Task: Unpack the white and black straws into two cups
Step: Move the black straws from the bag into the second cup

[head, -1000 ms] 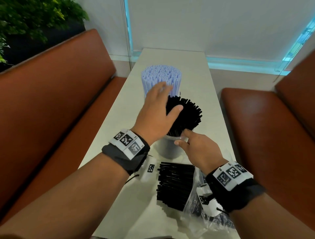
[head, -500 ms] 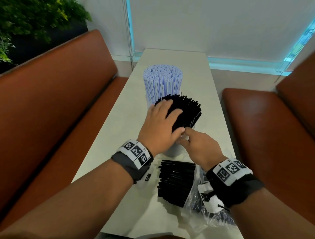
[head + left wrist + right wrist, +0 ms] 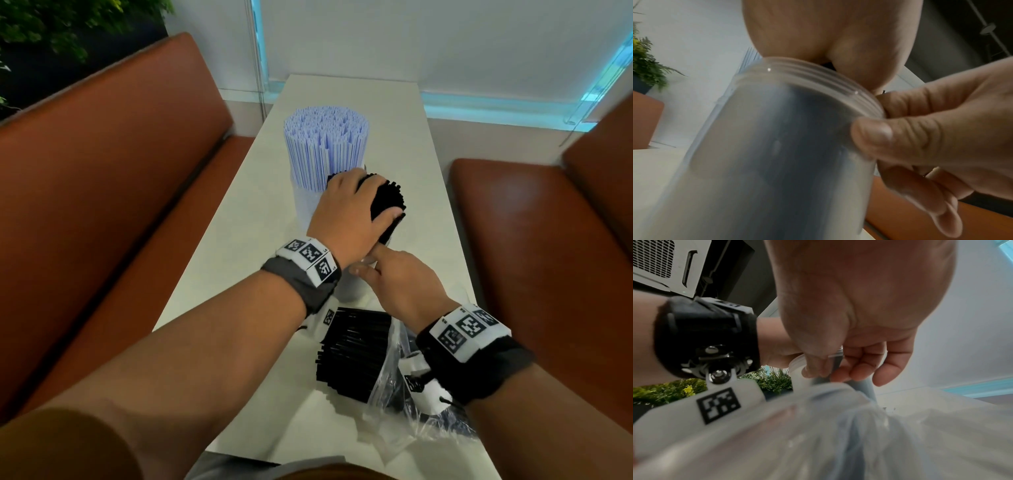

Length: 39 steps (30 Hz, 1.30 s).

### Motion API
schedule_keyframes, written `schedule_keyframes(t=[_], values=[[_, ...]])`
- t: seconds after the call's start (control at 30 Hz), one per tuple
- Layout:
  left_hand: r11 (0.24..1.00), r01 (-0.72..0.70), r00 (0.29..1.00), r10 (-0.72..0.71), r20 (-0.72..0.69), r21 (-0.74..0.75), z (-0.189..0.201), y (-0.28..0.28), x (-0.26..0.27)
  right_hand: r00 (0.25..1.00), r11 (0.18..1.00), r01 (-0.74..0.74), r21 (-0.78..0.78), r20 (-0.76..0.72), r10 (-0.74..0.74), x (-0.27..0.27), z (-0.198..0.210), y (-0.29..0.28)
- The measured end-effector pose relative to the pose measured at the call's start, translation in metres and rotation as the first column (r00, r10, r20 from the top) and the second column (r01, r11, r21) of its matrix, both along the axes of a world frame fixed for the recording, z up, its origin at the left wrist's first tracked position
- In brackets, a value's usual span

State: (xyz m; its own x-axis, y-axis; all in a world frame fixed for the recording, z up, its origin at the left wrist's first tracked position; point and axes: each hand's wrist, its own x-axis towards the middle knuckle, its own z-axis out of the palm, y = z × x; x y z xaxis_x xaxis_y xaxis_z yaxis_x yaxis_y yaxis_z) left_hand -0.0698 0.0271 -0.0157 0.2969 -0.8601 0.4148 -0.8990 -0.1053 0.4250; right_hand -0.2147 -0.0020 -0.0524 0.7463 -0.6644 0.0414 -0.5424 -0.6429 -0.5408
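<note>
White straws [image 3: 325,150] stand packed in a clear cup [image 3: 301,205] at mid table. Just nearer, black straws [image 3: 390,202] stand in a second clear cup [image 3: 349,287], seen close up as the cup [image 3: 777,154] in the left wrist view. My left hand [image 3: 363,198] lies flat over the tops of these black straws, its palm [image 3: 828,32] pressing down on them. My right hand [image 3: 366,263] pinches this cup's rim [image 3: 836,353] between thumb [image 3: 871,131] and fingers. A pile of loose black straws [image 3: 356,353] lies on the table under my wrists.
A crumpled clear plastic bag [image 3: 404,394] lies at the table's near right, under my right wrist. Brown bench seats [image 3: 102,205] flank the narrow white table [image 3: 342,92] on both sides. A plant [image 3: 51,27] stands at far left.
My left hand came down from above the straws and now lies on the black straws' tops. My right hand stayed on the cup's rim. The head view moved closer.
</note>
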Motion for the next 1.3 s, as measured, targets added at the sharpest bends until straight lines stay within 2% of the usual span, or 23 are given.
schedule_keyframes(t=[0.17, 0.3, 0.43, 0.5, 0.57, 0.6, 0.7, 0.77, 0.83, 0.9, 0.93, 1.0, 1.03, 1.1, 1.17, 1.23, 1.3], values=[[0.999, -0.012, 0.998, 0.014, 0.067, -0.029, -0.006, 0.0, 0.016, 0.999, 0.999, 0.004, -0.048, -0.033, -0.006, 0.0, -0.001, 0.0], [0.997, -0.004, 0.999, 0.008, 0.048, -0.072, -0.007, 0.003, 0.014, 1.0, 0.998, -0.001, -0.058, -0.023, 0.0, -0.001, -0.002, 0.001], [0.998, -0.034, 0.998, 0.036, 0.047, -0.049, -0.005, 0.007, 0.013, 0.999, 0.999, 0.006, -0.042, -0.031, -0.007, 0.0, -0.001, 0.001], [0.996, -0.059, 0.99, 0.066, 0.121, -0.06, -0.004, 0.008, 0.012, 1.0, 0.999, 0.014, -0.033, -0.028, -0.015, 0.001, -0.001, 0.001], [0.999, -0.04, 0.978, 0.04, 0.206, -0.005, -0.001, 0.01, 0.012, 1.0, 1.0, 0.008, -0.03, -0.017, -0.009, 0.001, -0.001, 0.001], [0.999, -0.022, 0.979, 0.017, 0.203, 0.024, 0.002, 0.011, 0.014, 1.0, 1.0, 0.002, -0.025, -0.019, -0.002, 0.0, -0.001, 0.002], [0.997, 0.031, 0.996, -0.037, 0.078, 0.069, 0.02, 0.018, 0.019, 0.999, 1.0, 0.004, -0.018, -0.042, -0.005, -0.002, 0.003, 0.005], [0.998, 0.035, 0.999, -0.035, 0.004, 0.045, 0.031, 0.03, 0.019, 0.999, 0.999, 0.011, -0.048, -0.041, -0.013, -0.007, 0.01, 0.01], [0.999, 0.009, 0.998, -0.012, -0.059, -0.045, 0.036, 0.047, 0.018, 0.998, 0.99, 0.054, -0.132, 0.028, -0.05, -0.016, 0.017, 0.017], [0.983, -0.031, 0.993, 0.009, -0.12, -0.183, 0.035, 0.071, 0.017, 0.982, 0.959, 0.189, -0.211, 0.066, -0.179, -0.027, 0.018, 0.024], [0.965, -0.049, 0.989, 0.011, -0.146, -0.258, 0.031, 0.084, 0.016, 0.966, 0.942, 0.258, -0.214, 0.02, -0.26, -0.032, 0.016, 0.028], [0.938, -0.073, 0.982, 0.008, -0.191, -0.34, 0.02, 0.107, 0.008, 0.907, 0.932, 0.324, -0.164, -0.228, -0.355, -0.041, 0.008, 0.035], [0.942, -0.078, 0.974, 0.002, -0.227, -0.327, 0.012, 0.116, 0.001, 0.866, 0.931, 0.34, -0.136, -0.341, -0.366, -0.043, 0.003, 0.036], [0.982, -0.045, 0.943, -0.019, -0.334, -0.182, -0.007, 0.128, -0.017, 0.815, 0.936, 0.333, -0.111, -0.466, -0.345, -0.045, -0.006, 0.036], [0.997, 0.052, 0.927, -0.027, -0.374, 0.058, -0.031, 0.132, -0.035, 0.825, 0.953, 0.291, -0.079, -0.484, -0.292, -0.043, -0.011, 0.036], [0.961, 0.14, 0.946, -0.059, -0.32, 0.237, -0.052, 0.129, -0.05, 0.835, 0.955, 0.292, -0.053, -0.473, -0.281, -0.042, -0.013, 0.035], [0.91, 0.214, 0.956, -0.12, -0.268, 0.354, -0.067, 0.121, -0.06, 0.833, 0.949, 0.311, -0.053, -0.466, -0.299, -0.041, -0.011, 0.034]])
